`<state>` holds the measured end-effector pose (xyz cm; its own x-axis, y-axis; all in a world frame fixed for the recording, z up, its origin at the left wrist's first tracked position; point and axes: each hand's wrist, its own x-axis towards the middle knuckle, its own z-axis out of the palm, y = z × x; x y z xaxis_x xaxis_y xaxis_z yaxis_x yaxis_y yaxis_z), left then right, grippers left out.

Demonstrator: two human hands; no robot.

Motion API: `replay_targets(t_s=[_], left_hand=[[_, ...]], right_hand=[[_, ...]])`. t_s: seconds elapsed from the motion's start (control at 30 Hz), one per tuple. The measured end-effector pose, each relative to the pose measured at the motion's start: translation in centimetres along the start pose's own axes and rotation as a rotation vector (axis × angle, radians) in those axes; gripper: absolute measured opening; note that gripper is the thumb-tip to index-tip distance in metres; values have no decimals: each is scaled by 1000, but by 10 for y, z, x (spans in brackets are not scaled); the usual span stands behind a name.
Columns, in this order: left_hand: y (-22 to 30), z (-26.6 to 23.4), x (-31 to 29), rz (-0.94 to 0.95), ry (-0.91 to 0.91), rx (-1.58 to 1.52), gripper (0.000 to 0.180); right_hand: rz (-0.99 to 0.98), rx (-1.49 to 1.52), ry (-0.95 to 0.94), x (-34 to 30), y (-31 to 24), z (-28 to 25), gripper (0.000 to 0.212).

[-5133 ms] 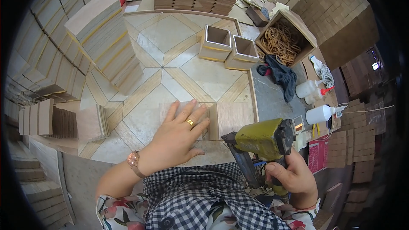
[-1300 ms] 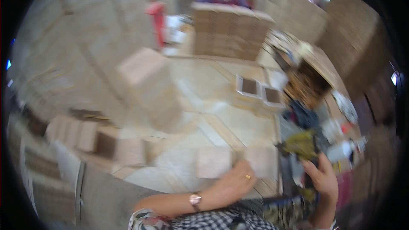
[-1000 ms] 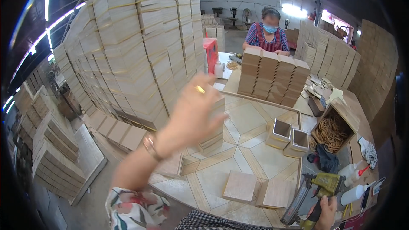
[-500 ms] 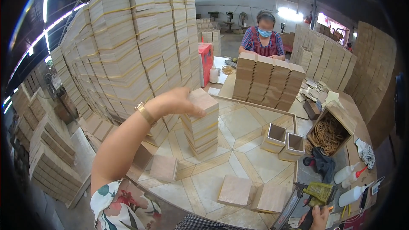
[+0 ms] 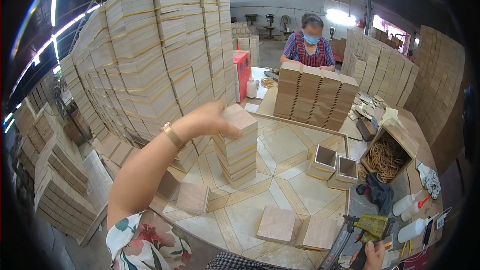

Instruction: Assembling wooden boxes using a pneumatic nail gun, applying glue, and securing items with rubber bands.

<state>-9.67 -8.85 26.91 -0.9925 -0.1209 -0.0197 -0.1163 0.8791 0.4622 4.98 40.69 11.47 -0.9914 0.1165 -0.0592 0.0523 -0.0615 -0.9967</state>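
My left hand (image 5: pixel 222 120) is closed over the top box of a wooden box stack (image 5: pixel 235 152), thumb along its near side. The stack is a square column of small pale boxes ringed by yellow bands. At the lower right my right hand (image 5: pixel 371 255) grips the handle of a yellow-green nail gun (image 5: pixel 372 226) with a black magazine. Left of the nail gun lie two square wooden boxes, one here (image 5: pixel 276 224) and one closer to the gun (image 5: pixel 317 232). Another box (image 5: pixel 193 197) lies below my left forearm. Two open-topped boxes (image 5: pixel 322 161) stand upright at the table's right side.
A tall wall of banded boxes (image 5: pixel 140 45) rises at left. Across the tiled-pattern table (image 5: pixel 295 192), a masked co-worker (image 5: pixel 312 45) sits behind a block of stacked boxes (image 5: pixel 315 95). At right are a crate of rubber bands (image 5: pixel 390 155), a dark cloth (image 5: pixel 375 192) and white bottles (image 5: pixel 412 230).
The nail gun and my right hand have shifted very slightly, with the gun tilting a little. My left hand stays on the stack.
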Motion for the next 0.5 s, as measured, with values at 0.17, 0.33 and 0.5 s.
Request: replay_targets(t_s=[0.17, 0.33, 0.5], left_hand=[[1, 3, 3, 8, 6, -7, 80], [2, 1, 0, 3, 1, 0, 83], [-1, -1, 5, -5, -75, 23, 95]], right_hand=[[-54, 1, 99, 3, -2, 14, 34], [28, 5, 26, 5, 5, 0, 34], [110, -32, -23, 5, 7, -11, 35]])
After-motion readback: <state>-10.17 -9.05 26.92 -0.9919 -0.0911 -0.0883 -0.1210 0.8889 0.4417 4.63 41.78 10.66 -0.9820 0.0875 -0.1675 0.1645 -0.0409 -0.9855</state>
